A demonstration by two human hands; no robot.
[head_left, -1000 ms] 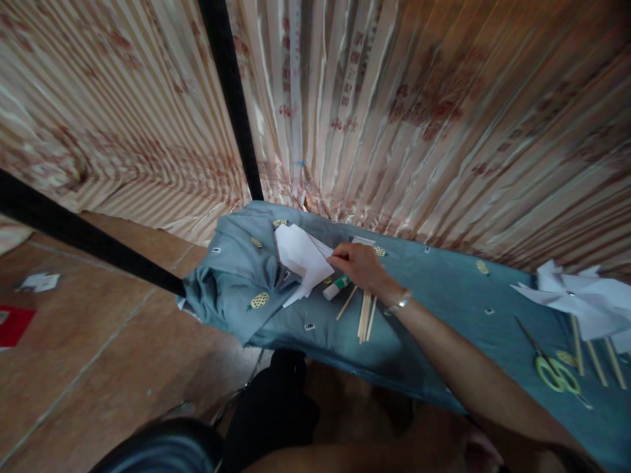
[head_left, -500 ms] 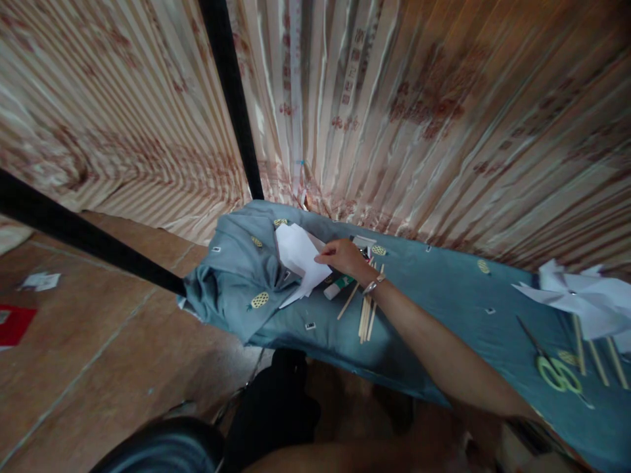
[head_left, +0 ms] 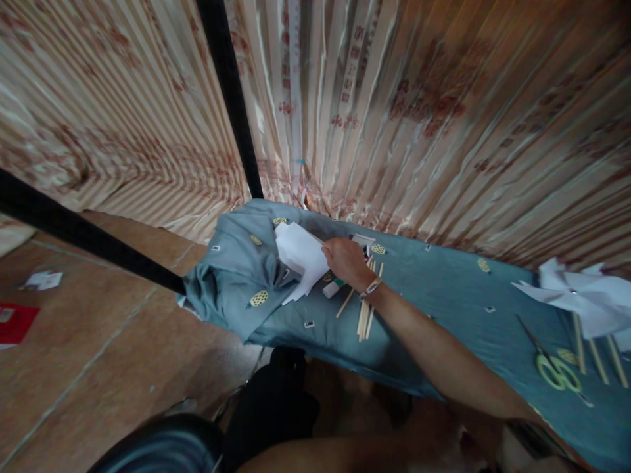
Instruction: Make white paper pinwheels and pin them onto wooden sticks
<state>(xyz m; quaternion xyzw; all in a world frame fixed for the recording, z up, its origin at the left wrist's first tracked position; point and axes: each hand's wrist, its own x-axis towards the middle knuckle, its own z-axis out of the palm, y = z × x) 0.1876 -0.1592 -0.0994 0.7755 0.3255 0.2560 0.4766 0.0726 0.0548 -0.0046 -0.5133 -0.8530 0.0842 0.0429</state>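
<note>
My right hand (head_left: pixel 346 261), with a bracelet at its wrist, is closed at the right edge of some folded white paper (head_left: pixel 302 253). The fingertips are partly hidden, but they appear to grip that edge. Just below the hand lie a glue stick (head_left: pixel 334 287) with a green label and several thin wooden sticks (head_left: pixel 365 318). A small pale and dark item (head_left: pixel 365 242) shows behind the knuckles. Along the bottom edge runs my left forearm (head_left: pixel 345 454); its hand is lost in the dark lower right.
A blue-grey cloth with pineapple prints (head_left: pixel 434 289) covers the long surface. On its right are white paper pinwheels (head_left: pixel 576 295) with sticks, and scissors (head_left: pixel 555 368) with green handles. Curtains (head_left: pixel 394 131) hang behind. Dark poles (head_left: pixel 231 98) stand left; a black stool (head_left: pixel 162 447) is below.
My right hand has turned and its fingers have curled from a flat pinch into a tighter closed grip at the paper's edge. The paper has shifted only slightly.
</note>
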